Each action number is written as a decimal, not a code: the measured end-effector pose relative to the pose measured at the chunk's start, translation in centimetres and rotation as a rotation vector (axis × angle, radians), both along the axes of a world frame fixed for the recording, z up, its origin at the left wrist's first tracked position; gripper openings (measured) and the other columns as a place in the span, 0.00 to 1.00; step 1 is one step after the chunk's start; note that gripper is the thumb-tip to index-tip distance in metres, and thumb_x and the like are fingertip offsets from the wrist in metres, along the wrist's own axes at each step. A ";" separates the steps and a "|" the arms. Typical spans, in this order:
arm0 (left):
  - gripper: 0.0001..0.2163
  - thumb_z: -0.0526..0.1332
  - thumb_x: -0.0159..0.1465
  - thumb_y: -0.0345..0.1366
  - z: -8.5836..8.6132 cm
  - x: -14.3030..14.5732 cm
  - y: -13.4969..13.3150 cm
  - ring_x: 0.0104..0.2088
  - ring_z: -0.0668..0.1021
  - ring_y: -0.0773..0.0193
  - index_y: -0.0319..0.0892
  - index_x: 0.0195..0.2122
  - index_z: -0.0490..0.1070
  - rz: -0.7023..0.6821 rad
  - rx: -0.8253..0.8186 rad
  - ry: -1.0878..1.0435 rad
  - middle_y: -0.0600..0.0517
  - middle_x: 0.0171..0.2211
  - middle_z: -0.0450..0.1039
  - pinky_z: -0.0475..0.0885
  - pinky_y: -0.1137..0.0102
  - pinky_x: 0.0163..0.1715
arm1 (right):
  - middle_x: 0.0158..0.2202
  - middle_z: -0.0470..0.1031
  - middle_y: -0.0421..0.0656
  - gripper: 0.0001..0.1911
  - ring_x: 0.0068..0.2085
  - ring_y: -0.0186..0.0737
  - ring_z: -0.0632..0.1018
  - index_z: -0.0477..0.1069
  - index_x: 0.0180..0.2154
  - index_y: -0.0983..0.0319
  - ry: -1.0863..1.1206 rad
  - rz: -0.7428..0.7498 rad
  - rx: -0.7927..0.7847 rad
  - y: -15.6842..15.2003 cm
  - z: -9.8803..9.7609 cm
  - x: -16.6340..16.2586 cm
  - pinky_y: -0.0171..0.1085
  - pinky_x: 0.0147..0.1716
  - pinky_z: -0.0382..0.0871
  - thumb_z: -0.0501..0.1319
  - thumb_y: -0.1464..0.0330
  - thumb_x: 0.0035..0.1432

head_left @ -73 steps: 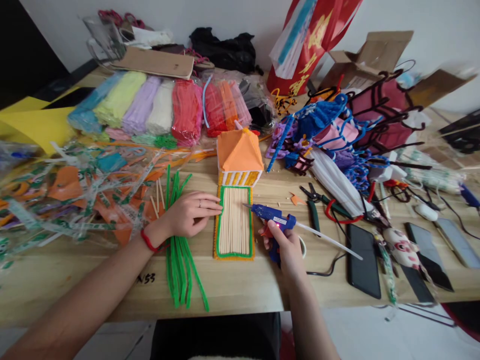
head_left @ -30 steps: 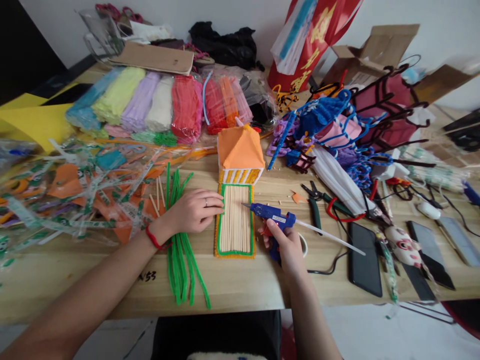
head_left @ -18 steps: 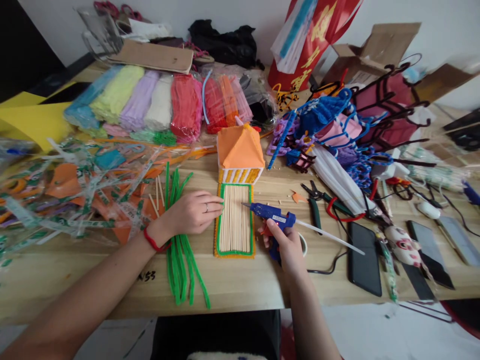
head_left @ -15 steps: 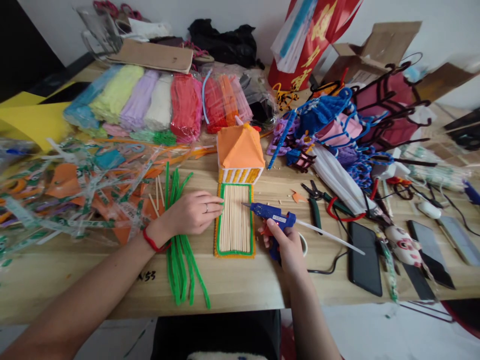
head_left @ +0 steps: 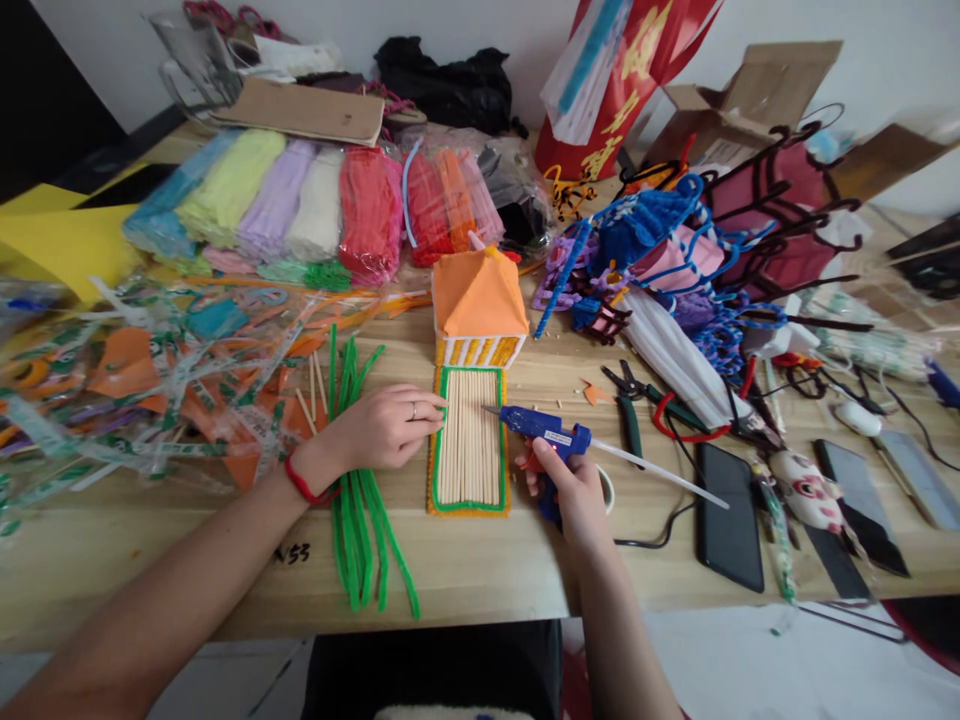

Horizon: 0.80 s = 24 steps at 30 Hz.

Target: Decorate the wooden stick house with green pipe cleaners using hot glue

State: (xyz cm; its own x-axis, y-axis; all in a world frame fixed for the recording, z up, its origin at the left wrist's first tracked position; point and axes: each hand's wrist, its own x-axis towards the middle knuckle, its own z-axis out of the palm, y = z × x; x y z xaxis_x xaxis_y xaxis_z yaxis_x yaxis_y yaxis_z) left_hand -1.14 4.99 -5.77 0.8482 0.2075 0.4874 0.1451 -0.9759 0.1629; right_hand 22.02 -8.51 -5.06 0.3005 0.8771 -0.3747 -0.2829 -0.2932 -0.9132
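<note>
A flat panel of pale wooden sticks point(head_left: 471, 440), edged in green and orange pipe cleaner, lies on the table. At its left edge my left hand point(head_left: 390, 425) has its fingers together, the tips gripping the border. My right hand point(head_left: 574, 480) is wrapped around a blue hot glue gun point(head_left: 553, 434) with a long glue stick poking out of its rear. The gun's nozzle points left, over the right part of the sticks; I cannot tell whether it touches them. Behind the panel stands a small house with an orange roof point(head_left: 480, 295). Green pipe cleaners point(head_left: 367, 540) lie beneath my left wrist.
Wrappers and orange scraps point(head_left: 150, 400) cover the left side. Bagged pipe cleaners point(head_left: 262, 195) line the back. To the right are green-handled pliers point(head_left: 631, 425), a black phone point(head_left: 727, 520) and a heap of pipe-cleaner crafts point(head_left: 675, 250). The gun's cord trails right.
</note>
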 end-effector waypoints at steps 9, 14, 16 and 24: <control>0.10 0.54 0.58 0.23 -0.2 0.4 0.1 0.43 0.77 0.61 0.40 0.33 0.74 0.016 -0.044 0.009 0.49 0.34 0.77 0.72 0.61 0.46 | 0.24 0.74 0.42 0.16 0.21 0.30 0.68 0.73 0.26 0.63 -0.014 0.006 0.000 -0.2 0.2 0.0 0.31 0.20 0.62 0.65 0.56 0.51; 0.11 0.53 0.59 0.22 -0.2 0.4 0.2 0.43 0.77 0.61 0.41 0.33 0.74 0.020 -0.065 0.001 0.50 0.33 0.77 0.72 0.61 0.46 | 0.23 0.74 0.42 0.16 0.21 0.30 0.68 0.73 0.25 0.63 -0.015 0.006 0.012 -0.1 0.1 0.1 0.31 0.20 0.61 0.65 0.56 0.52; 0.11 0.53 0.60 0.23 -0.3 0.3 0.2 0.42 0.77 0.62 0.42 0.33 0.74 0.021 -0.084 -0.005 0.51 0.33 0.77 0.72 0.62 0.45 | 0.22 0.73 0.42 0.16 0.20 0.30 0.67 0.73 0.25 0.64 -0.017 0.009 0.010 -0.1 0.1 0.1 0.31 0.20 0.61 0.65 0.56 0.52; 0.13 0.53 0.59 0.21 -0.9 0.5 0.5 0.41 0.77 0.63 0.42 0.31 0.74 0.046 -0.095 0.009 0.51 0.33 0.77 0.72 0.64 0.43 | 0.23 0.73 0.42 0.17 0.21 0.30 0.67 0.73 0.26 0.64 -0.005 0.008 0.009 -0.1 0.2 0.1 0.31 0.20 0.61 0.65 0.56 0.52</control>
State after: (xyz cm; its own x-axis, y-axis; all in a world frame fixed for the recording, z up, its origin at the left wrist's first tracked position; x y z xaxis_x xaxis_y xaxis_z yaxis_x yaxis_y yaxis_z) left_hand -0.61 5.45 -6.64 0.8412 0.2907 0.4559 0.1911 -0.9486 0.2524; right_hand 22.10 -8.63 -4.85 0.2950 0.8829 -0.3653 -0.2762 -0.2872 -0.9172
